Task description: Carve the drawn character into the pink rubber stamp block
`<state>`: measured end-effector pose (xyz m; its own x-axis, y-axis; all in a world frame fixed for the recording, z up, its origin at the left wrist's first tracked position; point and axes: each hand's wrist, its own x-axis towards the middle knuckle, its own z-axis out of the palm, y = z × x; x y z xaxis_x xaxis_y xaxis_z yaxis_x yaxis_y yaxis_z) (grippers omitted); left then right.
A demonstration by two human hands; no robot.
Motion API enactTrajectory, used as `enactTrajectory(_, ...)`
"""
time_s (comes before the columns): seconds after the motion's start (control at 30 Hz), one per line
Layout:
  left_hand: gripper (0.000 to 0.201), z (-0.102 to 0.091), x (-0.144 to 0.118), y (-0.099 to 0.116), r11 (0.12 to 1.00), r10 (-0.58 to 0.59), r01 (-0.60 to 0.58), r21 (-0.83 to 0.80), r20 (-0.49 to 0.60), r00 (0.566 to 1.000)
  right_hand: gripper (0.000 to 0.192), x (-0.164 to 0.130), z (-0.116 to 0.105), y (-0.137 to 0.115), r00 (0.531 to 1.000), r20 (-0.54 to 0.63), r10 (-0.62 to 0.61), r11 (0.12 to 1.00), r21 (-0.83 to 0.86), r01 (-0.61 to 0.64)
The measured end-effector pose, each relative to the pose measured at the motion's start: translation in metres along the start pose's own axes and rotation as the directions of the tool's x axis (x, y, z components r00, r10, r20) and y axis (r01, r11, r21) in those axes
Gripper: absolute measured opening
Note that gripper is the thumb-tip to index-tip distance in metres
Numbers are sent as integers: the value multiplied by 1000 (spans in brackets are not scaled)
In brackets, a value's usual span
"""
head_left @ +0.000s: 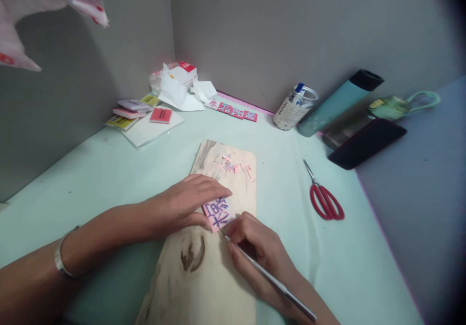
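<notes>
A small pink carving block [215,213] with purple drawn characters lies on a long wooden board [222,271]. My left hand [194,196] holds it down, the thumb at its near left edge and the fingers over its far end, which they partly cover. In my right hand [255,242] is a slim metal carving knife [269,275], gripped like a pen. Its tip meets the block's near edge, or comes very close to it. Pink and purple shavings [235,164] are scattered on the board's far end.
Red-handled scissors [326,201] lie to the right. Behind them are a phone [367,143], two bottles [342,99] and a can with pens [295,109]. Lettered pink blocks [236,111], tissues [182,89] and stacked small packets [133,109] line the back. Grey partitions enclose the table.
</notes>
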<state>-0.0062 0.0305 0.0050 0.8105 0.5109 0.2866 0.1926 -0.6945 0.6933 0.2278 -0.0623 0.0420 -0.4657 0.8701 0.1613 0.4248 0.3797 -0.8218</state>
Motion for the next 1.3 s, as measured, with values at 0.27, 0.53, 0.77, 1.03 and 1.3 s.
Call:
enactTrajectory(0.27, 61, 0, 1, -1, 1000, -5, 5, -1, 18, 1000, 15, -1, -2, -3, 1000, 3, 28, 999, 27, -29)
enactTrajectory(0.53, 60, 0, 0, 6, 987, -108, 110, 117, -25, 994, 11, -6, -10, 2, 923, -298, 245, 968, 127, -216)
enactTrajectory(0.77, 60, -9, 1, 22, 979, -164, 157, 128, 47, 985, 47, -10, -24, 0, 989, -97, 111, 994, 29, -109)
enactTrajectory(1.03, 57, 1, 1, 24, 930, -269, 280, 237, -80, 960, 34, -11, -30, -7, 971, -18, 239, 933, 281, -224)
enactTrajectory(1.3, 77, -3, 3, 23, 915, -321, 324, 240, -53, 946, 5, -8, -9, -1, 932, -225, 284, 959, 85, -271)
